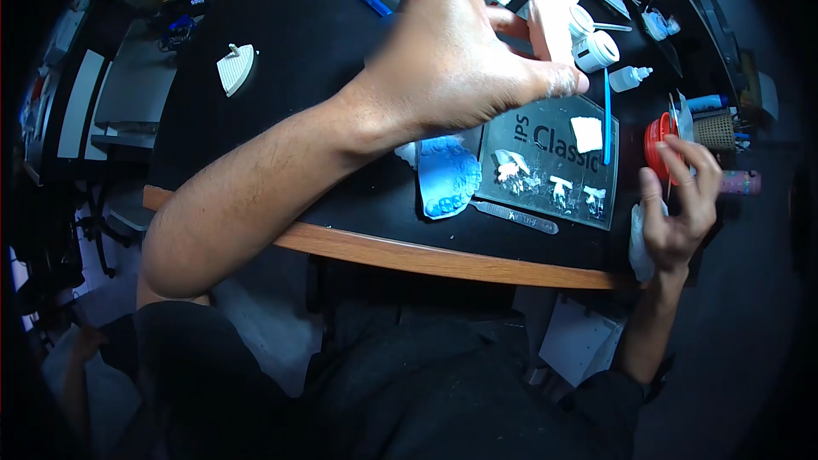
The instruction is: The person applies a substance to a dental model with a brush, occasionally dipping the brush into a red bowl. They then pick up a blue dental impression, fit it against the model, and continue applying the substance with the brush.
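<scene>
My left hand (464, 43) is raised above the table, with thumb and fingers pinching a pale pink block (552, 30) that looks like a dental model. White residue coats the thumb tip. At the right, my right hand (682, 204) is beside a red cup (659, 149), its fingers curled around a thin brush-like stick (670, 191); the stick's tip is hard to make out. Between the hands lies a glass mixing slab (545, 132) marked "IPS Classic", bearing white paste smears (560, 191) and a folded white pad (587, 134). Next to it is a blue-and-white dental cast (447, 177).
White jars (596, 51) and a dropper bottle (629, 78) stand behind the slab. A blue stick (607, 119) crosses its right edge; a metal spatula (515, 217) lies in front. A pale wedge-shaped model piece (236, 69) is at left. The wooden table edge (443, 262) runs before me.
</scene>
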{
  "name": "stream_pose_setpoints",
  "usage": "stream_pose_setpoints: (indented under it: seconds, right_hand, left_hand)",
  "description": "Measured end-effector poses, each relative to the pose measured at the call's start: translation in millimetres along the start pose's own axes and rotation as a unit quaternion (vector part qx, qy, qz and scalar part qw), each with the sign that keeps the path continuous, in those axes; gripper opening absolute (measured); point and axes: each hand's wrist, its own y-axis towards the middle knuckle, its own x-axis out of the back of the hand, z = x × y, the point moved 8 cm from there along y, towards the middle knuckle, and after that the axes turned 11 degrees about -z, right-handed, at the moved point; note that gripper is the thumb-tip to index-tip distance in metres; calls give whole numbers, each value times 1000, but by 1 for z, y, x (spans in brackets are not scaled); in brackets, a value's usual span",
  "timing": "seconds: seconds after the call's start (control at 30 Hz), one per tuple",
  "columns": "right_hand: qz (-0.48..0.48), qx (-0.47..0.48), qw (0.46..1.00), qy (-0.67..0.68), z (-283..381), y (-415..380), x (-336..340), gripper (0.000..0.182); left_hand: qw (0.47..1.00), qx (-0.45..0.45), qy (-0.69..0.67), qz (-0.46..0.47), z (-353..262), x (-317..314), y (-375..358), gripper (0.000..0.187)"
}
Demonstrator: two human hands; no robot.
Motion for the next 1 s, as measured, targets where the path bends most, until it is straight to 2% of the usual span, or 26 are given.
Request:
stream_pose_setpoints:
  seconds: [0.1,0.17,0.27,0.37,0.4,0.5,0.6,0.7,0.8,0.87,0.9,0.93,1.0]
  right_hand:
    - [59,33,985,161,78,21,-27,41]
    - [92,70,973,199,115,28,-49,47]
    - [130,99,965,205,144,36,-73,68]
    - [158,97,961,206,159,39,-86,70]
    - [153,88,962,210,160,39,-89,67]
    - [123,68,970,200,160,39,-92,68]
    - [107,40,968,223,160,44,-85,67]
    - [35,17,965,260,156,46,-65,70]
    - [1,-54,939,341,144,47,-38,74]
    - [20,-143,929,340,115,28,-25,72]
    - [27,-187,922,339,100,18,-19,71]
    - [21,-243,903,354,82,1,-8,70]
    - [-19,-346,846,405,51,-37,10,70]
  left_hand:
    - [999,28,-38,9,10,5,7,47]
    - [998,40,-38,10,11,8,8,47]
    - [998,35,-49,9,12,10,10,47]
    - [1000,15,-27,5,13,10,12,47]
    - [1000,17,-12,5,10,10,12,48]
    - [973,-163,142,-76,1,12,7,56]
    - [988,-112,79,-64,10,12,8,54]
    - [988,-94,116,-44,6,10,7,60]
    - [986,-127,105,-39,0,12,8,60]
    - [994,-58,82,-33,9,13,9,59]
    - [992,-51,109,-33,11,11,9,59]
    - [987,-73,140,-32,9,9,8,59]
    - [995,-26,87,-39,11,2,5,61]
